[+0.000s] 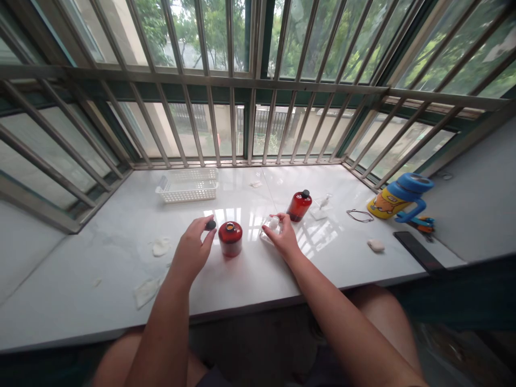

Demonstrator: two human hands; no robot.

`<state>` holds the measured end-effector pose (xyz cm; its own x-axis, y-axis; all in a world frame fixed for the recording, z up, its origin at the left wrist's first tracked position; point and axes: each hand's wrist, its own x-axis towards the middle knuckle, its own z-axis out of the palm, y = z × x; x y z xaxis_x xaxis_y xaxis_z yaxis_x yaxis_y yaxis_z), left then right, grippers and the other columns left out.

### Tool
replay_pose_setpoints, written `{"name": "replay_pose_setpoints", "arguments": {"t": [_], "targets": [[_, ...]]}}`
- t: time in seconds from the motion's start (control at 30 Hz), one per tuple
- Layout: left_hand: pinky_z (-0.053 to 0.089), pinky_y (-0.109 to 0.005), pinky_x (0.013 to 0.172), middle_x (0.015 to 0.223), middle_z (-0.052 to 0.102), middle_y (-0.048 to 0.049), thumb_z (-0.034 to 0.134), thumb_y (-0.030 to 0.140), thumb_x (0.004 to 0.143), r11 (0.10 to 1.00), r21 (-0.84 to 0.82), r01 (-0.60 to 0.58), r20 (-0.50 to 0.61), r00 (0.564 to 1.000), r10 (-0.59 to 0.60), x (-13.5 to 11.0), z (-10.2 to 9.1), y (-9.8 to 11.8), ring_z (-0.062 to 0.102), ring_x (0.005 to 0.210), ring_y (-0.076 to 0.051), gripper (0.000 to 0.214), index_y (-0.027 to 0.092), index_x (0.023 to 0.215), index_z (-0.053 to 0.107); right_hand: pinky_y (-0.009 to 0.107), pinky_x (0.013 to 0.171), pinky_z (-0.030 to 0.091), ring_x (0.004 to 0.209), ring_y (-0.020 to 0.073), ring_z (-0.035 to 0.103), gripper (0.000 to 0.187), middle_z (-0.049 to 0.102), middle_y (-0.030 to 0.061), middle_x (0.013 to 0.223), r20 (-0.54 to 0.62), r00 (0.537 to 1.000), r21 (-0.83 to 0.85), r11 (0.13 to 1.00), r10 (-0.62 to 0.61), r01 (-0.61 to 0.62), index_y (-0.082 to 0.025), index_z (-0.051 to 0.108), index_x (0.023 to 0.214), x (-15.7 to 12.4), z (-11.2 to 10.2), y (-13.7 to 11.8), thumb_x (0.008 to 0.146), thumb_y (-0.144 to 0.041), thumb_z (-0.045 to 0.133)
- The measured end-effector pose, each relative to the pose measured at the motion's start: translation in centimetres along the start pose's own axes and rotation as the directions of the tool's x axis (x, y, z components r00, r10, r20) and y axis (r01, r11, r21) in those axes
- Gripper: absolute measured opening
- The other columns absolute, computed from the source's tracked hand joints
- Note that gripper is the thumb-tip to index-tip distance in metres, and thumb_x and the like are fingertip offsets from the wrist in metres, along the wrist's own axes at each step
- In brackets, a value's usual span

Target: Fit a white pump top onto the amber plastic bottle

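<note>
My left hand (195,244) pinches a small black cap (210,224) between thumb and fingers, just left of an uncapped red-amber bottle (230,239). That bottle stands upright on the white ledge, its round mouth showing. To its right, my right hand (284,234) has its fingers closed around a small clear plastic bottle (271,227), partly hidden by the fingers. Beyond my right hand stands a second red-amber bottle (300,206) with a black cap on. A clear bottle with a pump-like top (322,208) is behind and to the right of it.
A white perforated basket (187,192) sits at the back left. Crumpled wipes (147,293) lie front left. On the right are a blue-and-yellow tumbler (397,198), a bracelet-like loop (360,215), a pale case (376,246) and a black phone (418,251). Window bars (242,83) enclose the ledge.
</note>
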<state>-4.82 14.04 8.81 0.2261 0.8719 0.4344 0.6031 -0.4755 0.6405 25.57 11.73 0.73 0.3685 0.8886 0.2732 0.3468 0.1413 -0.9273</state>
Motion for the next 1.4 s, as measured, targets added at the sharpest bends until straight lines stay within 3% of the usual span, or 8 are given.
{"name": "replay_pose_setpoints", "arguments": {"t": [0.17,0.33,0.53,0.67,0.8,1.0,1.23,1.4], "targets": [[0.058,-0.042,0.092,0.111,0.074,-0.0123,0.054,0.027,0.098,0.972,0.227,0.06,0.023,0.997,-0.067,0.1,-0.3,-2.2,0.07,0.087,-0.025,0.035,0.017,0.13,0.066,0.05,0.101,0.055,0.112,0.0323,0.072,0.055,0.07,0.009,0.137,0.018,0.999,-0.009,0.999,0.031,-0.031,-0.029,0.053,0.115,-0.1,0.0,-0.1,0.08,-0.058,0.083],[0.058,-0.041,0.09,0.107,0.073,-0.0122,0.056,0.029,0.096,0.955,0.278,0.108,0.063,0.99,-0.13,0.0,-0.5,-3.2,0.071,0.09,-0.027,0.027,0.018,0.116,0.069,0.049,0.102,0.055,0.112,0.0317,0.071,0.048,0.072,0.0074,0.128,0.017,1.0,-0.053,0.998,-0.016,0.016,-0.028,0.063,0.117,0.0,-0.2,-0.4,0.083,-0.057,0.081],[0.057,-0.049,0.102,0.122,0.074,-0.0127,0.06,0.023,0.091,0.953,-0.06,0.297,-0.037,0.953,-0.299,0.1,-0.8,-3.5,0.074,0.101,-0.029,0.044,0.022,0.134,0.065,0.05,0.106,0.053,0.119,0.033,0.069,0.048,0.071,0.0088,0.13,0.027,0.998,-0.058,0.997,-0.049,0.051,-0.028,0.066,0.121,0.0,-0.2,-0.3,0.085,-0.056,0.08],[0.063,-0.044,0.094,0.109,0.075,-0.008,0.069,0.02,0.082,0.592,-0.671,0.447,0.055,0.826,-0.562,0.4,-0.6,-3.1,0.075,0.088,-0.021,0.044,0.019,0.126,0.064,0.05,0.1,0.056,0.111,0.0322,0.071,0.057,0.071,0.0093,0.135,0.009,0.999,-0.002,0.999,0.033,-0.033,-0.029,0.057,0.121,0.0,-0.1,-0.1,0.081,-0.056,0.085],[0.064,-0.035,0.081,0.096,0.075,-0.0087,0.072,0.02,0.08,0.318,-0.842,0.434,0.132,0.74,-0.659,0.8,-0.6,-2.8,0.073,0.078,-0.017,0.035,0.014,0.114,0.067,0.05,0.106,0.052,0.115,0.0327,0.07,0.043,0.072,0.0094,0.126,0.027,0.998,-0.056,0.997,-0.054,0.056,-0.027,0.065,0.111,0.1,-0.1,-0.3,0.084,-0.056,0.081],[0.064,-0.035,0.076,0.095,0.077,-0.01,0.074,0.027,0.083,0.403,-0.779,0.481,0.098,0.728,-0.679,0.8,0.0,-3.4,0.072,0.072,-0.017,0.036,0.014,0.115,0.066,0.049,0.098,0.057,0.108,0.0306,0.073,0.057,0.071,0.009,0.137,0.019,0.998,0.037,0.998,0.058,-0.059,-0.03,0.051,0.117,-0.2,0.1,-0.1,0.079,-0.056,0.086],[0.064,-0.041,0.089,0.102,0.078,-0.0076,0.082,0.03,0.077,0.721,-0.467,0.512,-0.045,0.8,-0.598,0.2,0.7,-5.6,0.078,0.089,-0.024,0.044,0.02,0.119,0.073,0.049,0.106,0.053,0.117,0.0321,0.07,0.042,0.072,0.0095,0.128,0.02,0.998,-0.05,0.997,-0.061,0.062,-0.027,0.066,0.11,0.1,-0.1,-0.2,0.084,-0.056,0.081],[0.065,-0.043,0.097,0.116,0.078,-0.0107,0.082,0.022,0.076,0.581,-0.644,0.497,0.037,0.779,-0.626,0.2,0.7,-5.1,0.078,0.096,-0.022,0.045,0.018,0.12,0.071,0.048,0.097,0.057,0.108,0.0311,0.073,0.056,0.071,0.0099,0.137,0.018,0.999,0.003,0.999,0.044,-0.044,-0.029,0.053,0.117,0.0,-0.1,-0.4,0.079,-0.056,0.085]]}}
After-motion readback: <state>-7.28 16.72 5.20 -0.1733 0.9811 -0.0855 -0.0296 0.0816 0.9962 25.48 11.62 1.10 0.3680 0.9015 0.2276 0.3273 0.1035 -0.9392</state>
